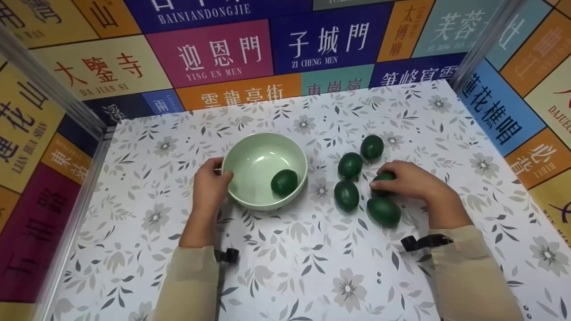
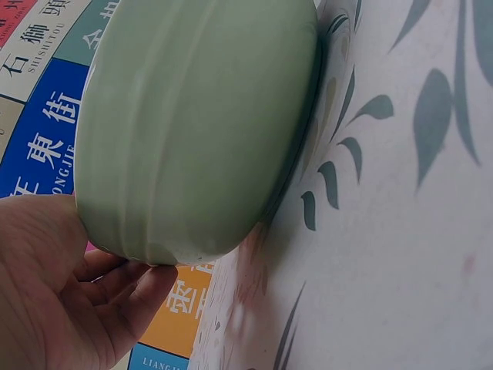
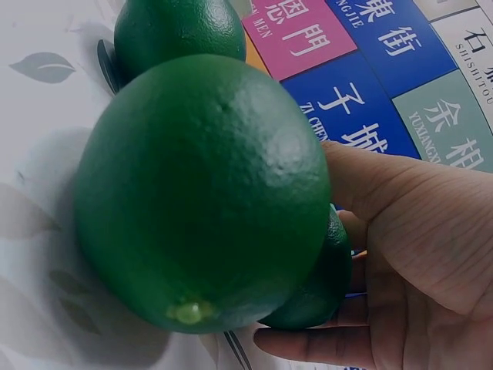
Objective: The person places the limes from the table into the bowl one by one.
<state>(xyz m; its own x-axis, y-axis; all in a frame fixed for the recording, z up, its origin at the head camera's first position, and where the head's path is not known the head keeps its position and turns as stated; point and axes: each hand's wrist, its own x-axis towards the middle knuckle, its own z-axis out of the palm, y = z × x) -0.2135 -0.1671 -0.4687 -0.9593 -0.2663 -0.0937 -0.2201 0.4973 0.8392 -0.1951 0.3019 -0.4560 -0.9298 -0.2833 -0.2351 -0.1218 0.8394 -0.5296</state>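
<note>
A light green bowl (image 1: 245, 178) stands on the table with one dark green egg-shaped fruit (image 1: 284, 183) inside, toward its right wall. My left hand (image 1: 208, 185) grips the bowl's left rim, thumb over the edge and fingers outside; in the left wrist view, fingers (image 2: 142, 304) touch the outer wall. To the right, my right hand (image 1: 408, 179) holds a green fruit (image 1: 382, 182) between thumb and fingers. In the right wrist view, a nearer glossy fruit (image 3: 204, 193) with a pale stem spot covers much of the held fruit (image 3: 316, 289).
Around the right hand lie other green fruits: one in front (image 1: 383, 211), one to the left (image 1: 346, 196), and two farther back (image 1: 349, 165). A floral cloth (image 1: 285, 276) covers the table. Panels with lettering (image 1: 209, 53) rise behind and at both sides.
</note>
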